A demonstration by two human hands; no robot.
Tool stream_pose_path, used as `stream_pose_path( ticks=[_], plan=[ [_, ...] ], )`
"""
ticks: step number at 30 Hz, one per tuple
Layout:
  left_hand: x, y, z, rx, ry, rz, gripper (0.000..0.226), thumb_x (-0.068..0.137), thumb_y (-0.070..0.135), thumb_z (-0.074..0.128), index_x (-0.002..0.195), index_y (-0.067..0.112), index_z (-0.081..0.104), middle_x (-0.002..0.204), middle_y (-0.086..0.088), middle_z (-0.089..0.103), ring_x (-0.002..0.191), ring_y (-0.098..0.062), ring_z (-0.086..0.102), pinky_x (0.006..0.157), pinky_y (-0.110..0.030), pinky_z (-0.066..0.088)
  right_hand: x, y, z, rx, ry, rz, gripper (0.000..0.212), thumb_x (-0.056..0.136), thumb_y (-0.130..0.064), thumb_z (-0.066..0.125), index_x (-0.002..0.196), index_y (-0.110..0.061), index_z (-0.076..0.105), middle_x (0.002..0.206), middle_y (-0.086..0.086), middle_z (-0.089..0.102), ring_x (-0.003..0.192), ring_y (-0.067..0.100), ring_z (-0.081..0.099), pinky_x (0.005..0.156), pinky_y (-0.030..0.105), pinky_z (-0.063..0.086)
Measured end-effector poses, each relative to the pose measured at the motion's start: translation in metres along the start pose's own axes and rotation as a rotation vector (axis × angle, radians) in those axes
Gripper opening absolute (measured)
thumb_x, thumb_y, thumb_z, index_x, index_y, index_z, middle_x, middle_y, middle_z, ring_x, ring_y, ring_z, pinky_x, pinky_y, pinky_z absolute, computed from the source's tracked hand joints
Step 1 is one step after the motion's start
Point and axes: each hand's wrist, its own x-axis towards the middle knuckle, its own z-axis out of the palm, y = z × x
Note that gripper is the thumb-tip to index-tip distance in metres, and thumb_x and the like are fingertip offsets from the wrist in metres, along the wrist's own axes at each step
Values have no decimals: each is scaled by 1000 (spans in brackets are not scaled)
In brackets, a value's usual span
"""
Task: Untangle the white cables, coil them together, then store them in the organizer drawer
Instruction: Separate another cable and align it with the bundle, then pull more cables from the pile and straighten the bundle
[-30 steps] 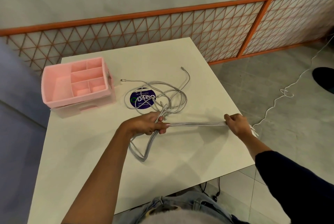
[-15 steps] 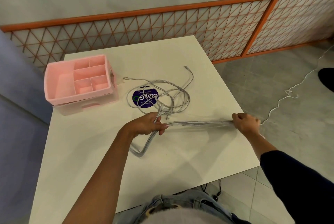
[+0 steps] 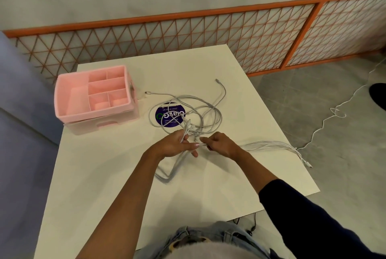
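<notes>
White cables (image 3: 194,112) lie in a loose tangle at mid-tabletop (image 3: 104,175), partly over a round purple sticker (image 3: 170,117), at 12 o'clock from both hands. Left hand (image 3: 174,146) is curled round a gathered bunch of strands where they leave the tangle. Right hand (image 3: 223,143) is just beside it at 3 o'clock and pinches the same bunch, with the two hands nearly touching. From the right hand a straightened run of several strands extends toward 3 o'clock, its long axis roughly parallel to the near edge. The plug ends (image 3: 306,162) overhang the right edge. A folded bend of the bunch (image 3: 167,176) lies at 6 o'clock from the left hand. Pink organizer (image 3: 62,100) stands at 10 o'clock, well apart and nearer the left hand, and its lower drawer (image 3: 83,128) appears closed. Judgement: untangling is partly done, as the loops at 12 o'clock are not yet freed. The coming draw likely feeds from the tangle through the left hand toward 3 o'clock. A crossed loop could snag and tighten.
</notes>
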Motion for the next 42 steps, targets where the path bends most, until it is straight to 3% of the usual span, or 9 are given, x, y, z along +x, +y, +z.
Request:
stream_pose_path(
  ticks=[3, 4, 5, 9, 16, 24, 29, 35, 42],
  plan=[
    [-6, 0, -12, -5, 223, -30, 46, 95, 45, 49, 120, 6, 55, 98, -1, 71, 64, 0, 53, 68, -21, 45, 2, 14, -8, -19, 82, 21, 49, 92, -36, 58, 49, -19, 41, 50, -8, 43, 48, 7, 38, 56, 23, 33],
    [-8, -1, -18, -37, 281, -27, 51, 97, 49, 42, 128, 10, 52, 102, -3, 72, 92, -11, 60, 75, -29, 48, 3, 20, -11, -27, 113, 45, 47, 92, -36, 58, 51, -17, 44, 53, -6, 46, 51, 8, 41, 57, 24, 34],
    [-9, -2, -25, -91, 343, -21, 53, 97, 54, 35, 131, 17, 51, 101, -4, 72, 70, -2, 27, 71, -31, 49, 3, 25, -13, -38, 150, 68, 45, 91, -36, 58, 54, -14, 46, 56, -3, 49, 54, 11, 44, 59, 26, 36],
    [-12, -19, -55, -586, 650, -11, 50, 99, 56, 23, 74, 18, 45, 55, 3, 52, 35, -3, 24, 36, -14, 17, 4, 50, -21, -106, 282, 172, 48, 91, -37, 55, 54, -10, 43, 56, 4, 48, 60, 22, 47, 62, 31, 34],
    [-41, -70, -94, -1303, 955, 46, 43, 103, 41, 27, 65, 22, 33, 46, 8, 26, 30, -4, 18, 32, -14, 10, 2, 84, -33, -270, 442, 350, 36, 91, -36, 49, 65, -13, 61, 66, 8, 58, 75, 31, 52, 74, 32, 36],
    [-43, -88, -88, -1237, 1121, -1, 40, 104, 34, 24, 67, 20, 31, 40, 12, 25, 32, -5, 18, 33, -13, 13, 15, 92, -27, -460, 456, 441, 31, 88, -38, 48, 94, -16, 68, 100, 10, 68, 99, 30, 56, 89, 34, 35],
    [-41, -93, -86, -1190, 1119, -1, 40, 104, 32, 25, 67, 21, 31, 41, 11, 27, 33, -5, 19, 34, -14, 14, 25, 70, -13, -471, 678, 68, 10, 79, -17, 61, 78, -6, 62, 81, 13, 61, 85, 36, 55, 76, 39, 36],
    [-41, -93, -84, -1153, 1107, 4, 40, 105, 33, 25, 68, 20, 31, 42, 11, 26, 33, -4, 19, 34, -14, 14, 46, 28, 16, -563, 328, -382, 12, 84, -12, 60, 94, -14, 66, 94, 5, 59, 90, 26, 58, 68, 35, 50],
    [-43, -93, -81, -1019, 1055, 116, 38, 105, 33, 28, 71, 20, 34, 44, 14, 29, 37, -3, 20, 36, -16, 15, 66, 17, 29, -642, 203, -427, 22, 96, -20, 50, 113, -22, 64, 105, 4, 50, 94, 24, 53, 70, 33, 46]
  ],
)
